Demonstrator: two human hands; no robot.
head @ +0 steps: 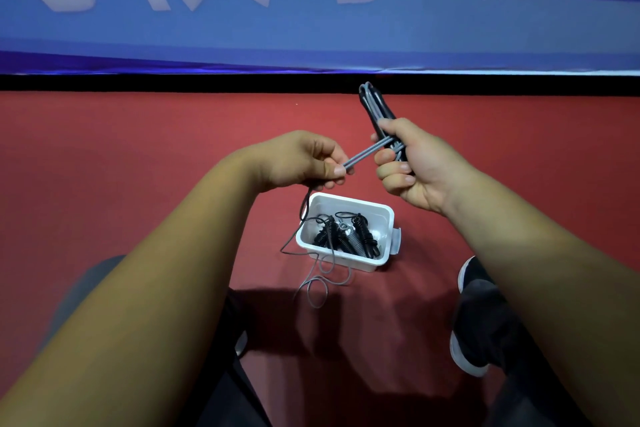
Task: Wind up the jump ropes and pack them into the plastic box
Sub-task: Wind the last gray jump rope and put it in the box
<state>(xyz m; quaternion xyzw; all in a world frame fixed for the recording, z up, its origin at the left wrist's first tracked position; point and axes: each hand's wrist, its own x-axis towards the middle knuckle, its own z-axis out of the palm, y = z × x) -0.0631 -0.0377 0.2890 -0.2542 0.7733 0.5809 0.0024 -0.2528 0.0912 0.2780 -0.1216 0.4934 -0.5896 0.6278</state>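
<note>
A folded black-and-grey jump rope (375, 107) is gripped in the right hand (419, 166), the fingers curled round the bundle, whose looped end sticks out at 11 o'clock above the fist. Grey strands (365, 151) are stretched from that fist toward 8 o'clock and pinched between the thumb and forefinger of the left hand (301, 159). Loose cord (320, 288) is hung from the left hand to the red floor (138, 166). The white plastic box (390, 218) is set at 6 o'clock below both hands, with wound ropes (349, 236) inside.
</note>
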